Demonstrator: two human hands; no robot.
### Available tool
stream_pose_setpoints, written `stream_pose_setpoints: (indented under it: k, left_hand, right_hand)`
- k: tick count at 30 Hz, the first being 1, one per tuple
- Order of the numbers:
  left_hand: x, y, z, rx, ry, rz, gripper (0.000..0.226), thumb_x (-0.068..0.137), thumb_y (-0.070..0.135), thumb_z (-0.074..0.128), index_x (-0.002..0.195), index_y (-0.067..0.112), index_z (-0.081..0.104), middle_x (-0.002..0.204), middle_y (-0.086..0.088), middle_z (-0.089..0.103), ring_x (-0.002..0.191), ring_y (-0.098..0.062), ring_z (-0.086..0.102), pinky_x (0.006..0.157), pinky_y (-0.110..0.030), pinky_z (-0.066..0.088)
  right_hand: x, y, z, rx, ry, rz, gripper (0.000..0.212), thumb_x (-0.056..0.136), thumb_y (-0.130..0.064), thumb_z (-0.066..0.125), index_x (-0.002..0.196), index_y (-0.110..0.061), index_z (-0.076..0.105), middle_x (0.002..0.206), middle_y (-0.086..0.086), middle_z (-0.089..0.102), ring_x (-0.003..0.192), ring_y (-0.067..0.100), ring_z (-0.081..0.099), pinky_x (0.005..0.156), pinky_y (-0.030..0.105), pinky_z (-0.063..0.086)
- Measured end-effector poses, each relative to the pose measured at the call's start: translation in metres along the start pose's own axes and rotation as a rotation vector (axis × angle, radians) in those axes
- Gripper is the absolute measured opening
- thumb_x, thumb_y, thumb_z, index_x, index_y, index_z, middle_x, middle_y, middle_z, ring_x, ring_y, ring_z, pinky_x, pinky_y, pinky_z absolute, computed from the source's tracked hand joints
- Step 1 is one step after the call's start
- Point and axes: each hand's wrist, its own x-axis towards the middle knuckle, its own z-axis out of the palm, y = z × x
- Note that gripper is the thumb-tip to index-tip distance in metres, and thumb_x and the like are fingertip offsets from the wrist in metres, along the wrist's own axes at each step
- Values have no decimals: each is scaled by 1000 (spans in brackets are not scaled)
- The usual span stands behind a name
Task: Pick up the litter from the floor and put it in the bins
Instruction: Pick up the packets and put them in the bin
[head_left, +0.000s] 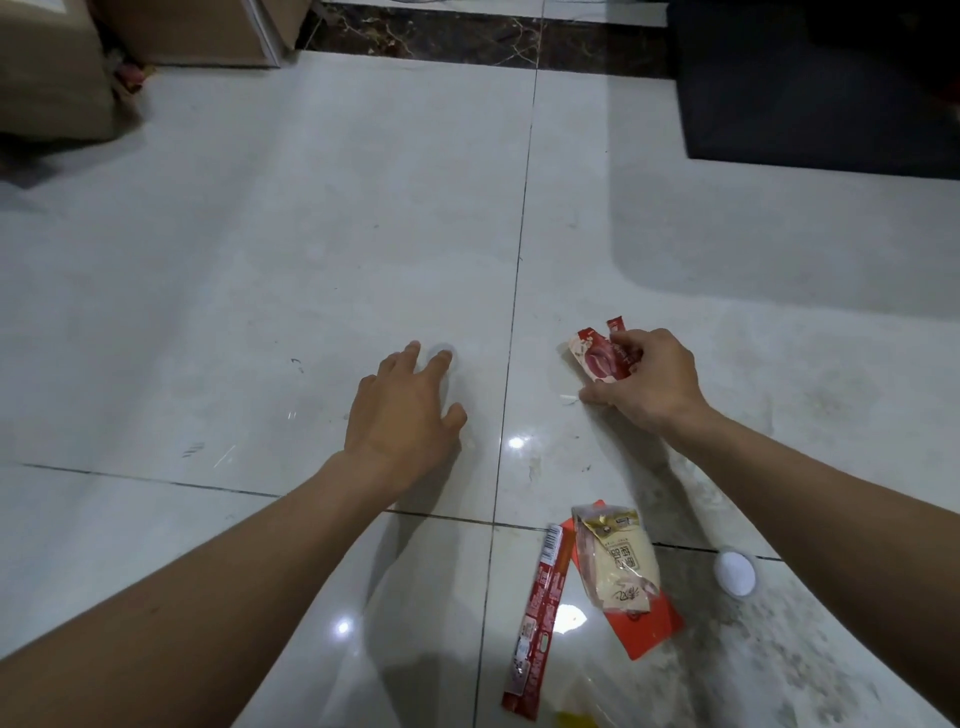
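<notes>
My right hand (644, 379) grips red snack wrappers (597, 356) just above the pale floor tiles, with a small white scrap (568, 399) beside its thumb. My left hand (405, 405) reaches over a clear plastic lid or film (441, 349) that lies flat on the floor, fingers spread and touching it. Nearer to me lie a long red stick wrapper (535, 623), a cream snack packet (621, 561) on a red-orange wrapper (649, 623), and a white bottle cap (735, 571). No bin is in view.
Cardboard boxes (52, 67) stand at the far left with small debris between them. A dark mat (810, 88) covers the far right. A dark marble strip (467, 36) runs along the back. A clear plastic bag with something yellow (576, 719) lies at the bottom edge.
</notes>
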Motion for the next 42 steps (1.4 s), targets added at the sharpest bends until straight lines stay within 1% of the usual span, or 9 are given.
stream_pose_setpoints:
  k: [2, 6, 11, 17, 20, 27, 32, 37, 42]
  left_hand:
    - [7, -7, 1, -54, 6, -32, 62, 95, 41, 51, 150, 26, 26, 159, -7, 21, 144, -26, 23, 113, -40, 26]
    - [28, -19, 6, -223, 56, -89, 64, 92, 37, 58, 149, 23, 32, 154, -6, 32, 140, -25, 30, 112, -39, 29]
    - [49, -14, 12, -310, 55, -106, 69, 86, 36, 67, 147, 24, 35, 145, -5, 39, 134, -23, 34, 106, -33, 34]
    - [56, -4, 24, -311, 132, -67, 39, 94, 21, 61, 131, 14, 55, 127, -6, 49, 119, -20, 41, 89, -17, 30]
    - [45, -13, 22, -366, 187, -107, 38, 94, 21, 61, 131, 13, 56, 126, -5, 49, 118, -20, 44, 88, -14, 26]
    - [-30, -71, -28, -404, 314, -204, 39, 87, 30, 70, 124, 18, 63, 109, -2, 52, 102, -19, 55, 87, -16, 35]
    - [-101, -125, -81, -390, 407, -178, 39, 83, 30, 75, 119, 18, 66, 104, -1, 55, 90, -15, 58, 89, -30, 50]
    - [-169, -174, -120, -277, 501, -188, 40, 81, 33, 76, 118, 21, 66, 105, 3, 57, 87, -10, 52, 85, -24, 49]
    - [-234, -209, -163, -230, 588, -200, 41, 81, 36, 75, 118, 21, 66, 105, 4, 59, 90, -10, 56, 87, -30, 52]
  right_hand:
    - [0, -9, 5, 13, 17, -61, 72, 64, -28, 89, 127, -9, 60, 104, -2, 53, 92, 13, 51, 80, 20, 42]
    - [8, -25, 20, 27, 44, -160, 79, 60, -37, 90, 130, -14, 59, 113, 3, 56, 102, 18, 56, 90, 24, 45]
    - [15, -38, 37, 92, 70, -201, 75, 59, -38, 90, 125, -17, 62, 113, 2, 58, 99, 13, 56, 90, 23, 46]
    - [17, -41, 49, 98, 64, -221, 77, 60, -39, 90, 128, -16, 61, 115, 4, 59, 98, 12, 55, 91, 24, 47]
    - [15, -49, 58, 82, 46, -239, 77, 61, -41, 89, 128, -17, 60, 116, 3, 58, 98, 12, 55, 90, 23, 46]
    - [-32, -102, 89, 128, -17, -310, 66, 59, -37, 89, 117, -18, 66, 111, 3, 60, 99, 17, 59, 91, 30, 49]
    - [-90, -166, 110, 168, -73, -430, 65, 60, -39, 89, 117, -20, 66, 109, -1, 58, 95, 17, 60, 88, 27, 49]
    - [-149, -238, 124, 212, -115, -609, 66, 60, -41, 89, 118, -22, 65, 109, -2, 59, 96, 14, 60, 89, 30, 51]
    - [-206, -293, 127, 231, -124, -748, 65, 59, -42, 89, 116, -21, 67, 107, -2, 61, 95, 14, 60, 91, 34, 50]
